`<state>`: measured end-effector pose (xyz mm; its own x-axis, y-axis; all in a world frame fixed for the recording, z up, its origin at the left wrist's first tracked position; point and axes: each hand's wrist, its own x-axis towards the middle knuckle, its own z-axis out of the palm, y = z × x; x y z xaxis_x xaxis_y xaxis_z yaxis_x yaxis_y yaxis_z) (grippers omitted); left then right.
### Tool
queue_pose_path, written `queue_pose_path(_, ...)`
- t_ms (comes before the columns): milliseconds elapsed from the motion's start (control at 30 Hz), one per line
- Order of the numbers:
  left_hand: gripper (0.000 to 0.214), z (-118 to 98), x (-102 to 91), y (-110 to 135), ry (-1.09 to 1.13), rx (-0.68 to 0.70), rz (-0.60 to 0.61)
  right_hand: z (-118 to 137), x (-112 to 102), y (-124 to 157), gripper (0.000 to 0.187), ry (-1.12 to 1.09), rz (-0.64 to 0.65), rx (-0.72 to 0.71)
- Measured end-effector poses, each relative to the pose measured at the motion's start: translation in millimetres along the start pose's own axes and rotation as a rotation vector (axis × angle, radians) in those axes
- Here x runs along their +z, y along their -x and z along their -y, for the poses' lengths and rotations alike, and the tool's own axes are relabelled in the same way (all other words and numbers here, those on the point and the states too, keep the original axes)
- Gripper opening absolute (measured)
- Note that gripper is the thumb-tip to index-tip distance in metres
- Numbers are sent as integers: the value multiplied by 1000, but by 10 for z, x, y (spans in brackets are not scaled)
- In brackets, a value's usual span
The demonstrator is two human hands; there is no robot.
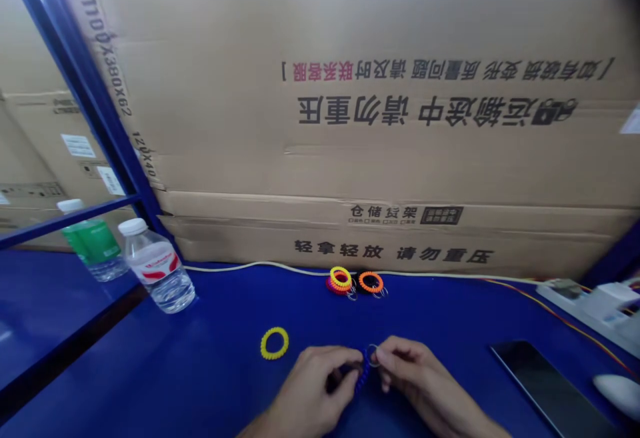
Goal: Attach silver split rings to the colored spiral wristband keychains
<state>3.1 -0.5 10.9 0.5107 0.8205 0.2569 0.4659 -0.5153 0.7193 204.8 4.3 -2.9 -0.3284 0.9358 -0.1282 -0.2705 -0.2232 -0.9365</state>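
Observation:
My left hand (320, 385) pinches a dark blue spiral coil wristband (363, 377) between thumb and fingers. Close on its right, my right hand (417, 375) grips a small metal split ring (373, 355) by its edge. The ring touches or overlaps the blue coil; whether it is threaded on cannot be made out. To the left of my hands a yellow coil wristband (275, 343) lies flat, with no ring showing on it. Farther back are a stack of coil wristbands with a yellow one (341, 278) on top, and an orange one (371, 283) over a black one, with metal rings beside them.
Large cardboard boxes (320, 171) stand behind the blue tabletop (210, 371). On the left are a blue metal post (107, 108), a water bottle (157, 268) and a green-labelled bottle (95, 245). A phone (550, 388), a white mouse (619, 395) and a power strip (595, 315) lie on the right.

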Motion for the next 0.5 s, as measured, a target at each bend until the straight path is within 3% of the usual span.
queue_pose_path(167, 26, -11, -12, 20, -72, 23, -55, 17, 59, 19, 21, -166, -33, 101)
queue_pose_path(500, 30, 16, -45, 11, -216, 205, 47, 29, 56, 27, 25, -253, 83, 223)
